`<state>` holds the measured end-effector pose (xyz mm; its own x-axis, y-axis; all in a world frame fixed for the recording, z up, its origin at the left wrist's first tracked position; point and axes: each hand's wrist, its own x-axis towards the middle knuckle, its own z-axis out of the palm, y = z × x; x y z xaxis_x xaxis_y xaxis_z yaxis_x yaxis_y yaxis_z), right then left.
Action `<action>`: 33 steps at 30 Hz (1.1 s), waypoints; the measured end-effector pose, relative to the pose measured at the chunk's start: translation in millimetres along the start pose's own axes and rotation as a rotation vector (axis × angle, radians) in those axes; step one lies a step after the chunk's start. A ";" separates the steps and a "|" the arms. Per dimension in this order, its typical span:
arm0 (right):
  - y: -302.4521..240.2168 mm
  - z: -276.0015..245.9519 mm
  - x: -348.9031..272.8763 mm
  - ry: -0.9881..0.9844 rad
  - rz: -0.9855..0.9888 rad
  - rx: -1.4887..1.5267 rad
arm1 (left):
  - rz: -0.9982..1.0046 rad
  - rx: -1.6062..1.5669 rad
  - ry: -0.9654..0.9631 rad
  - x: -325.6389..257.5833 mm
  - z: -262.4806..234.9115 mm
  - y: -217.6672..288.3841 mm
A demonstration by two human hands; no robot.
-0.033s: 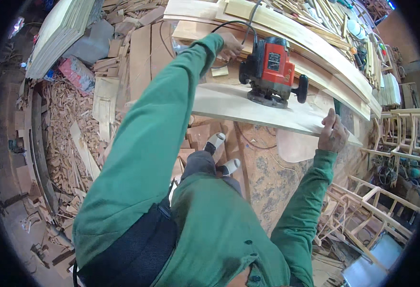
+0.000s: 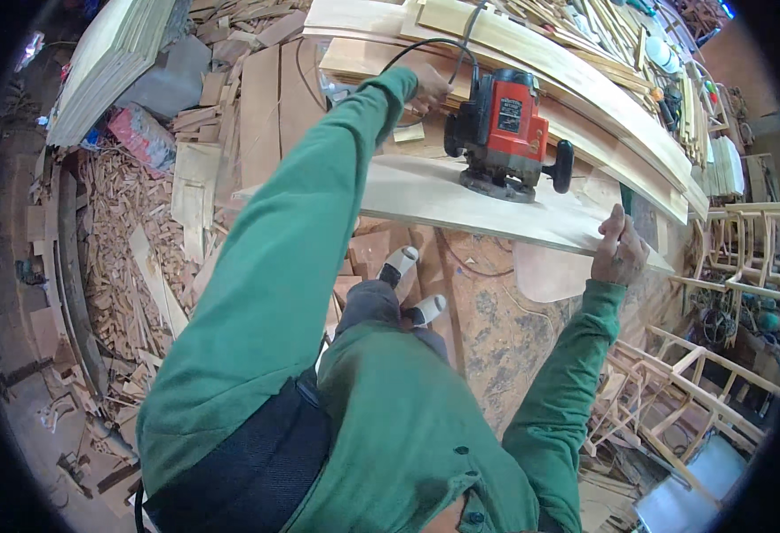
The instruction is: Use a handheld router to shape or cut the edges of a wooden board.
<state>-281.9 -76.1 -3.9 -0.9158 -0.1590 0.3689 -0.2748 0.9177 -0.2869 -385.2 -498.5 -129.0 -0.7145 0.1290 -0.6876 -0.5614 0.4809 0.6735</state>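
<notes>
A red and black router stands upright on a pale wooden board at about one o'clock in the view. The left hand, at twelve o'clock, has its grip clenched on the router's left handle, with the black power cord looping away above it. The right hand, at three o'clock, has its grip grasping the near edge of the board, fingers curled over the top. More long boards lie stacked on the counter beyond the router. Wood offcuts litter the floor at nine o'clock, and the person's shoes show below the board.
</notes>
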 end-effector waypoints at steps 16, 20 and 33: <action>-11.2 -7.3 -3.2 -0.026 0.105 0.121 | 0.156 -0.611 0.016 56.4 49.3 -33.8; -10.8 -5.3 -11.8 0.022 0.054 0.125 | 0.161 -0.494 0.058 57.4 51.0 -36.0; 14.1 -4.7 -52.5 0.028 0.046 0.113 | 0.210 -0.700 -0.161 68.5 59.1 -48.7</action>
<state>-236.4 -53.0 -23.2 -0.9201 -0.1063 0.3769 -0.2656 0.8766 -0.4012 -382.1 -461.8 -224.9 -0.7961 0.3089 -0.5205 -0.5929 -0.2252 0.7732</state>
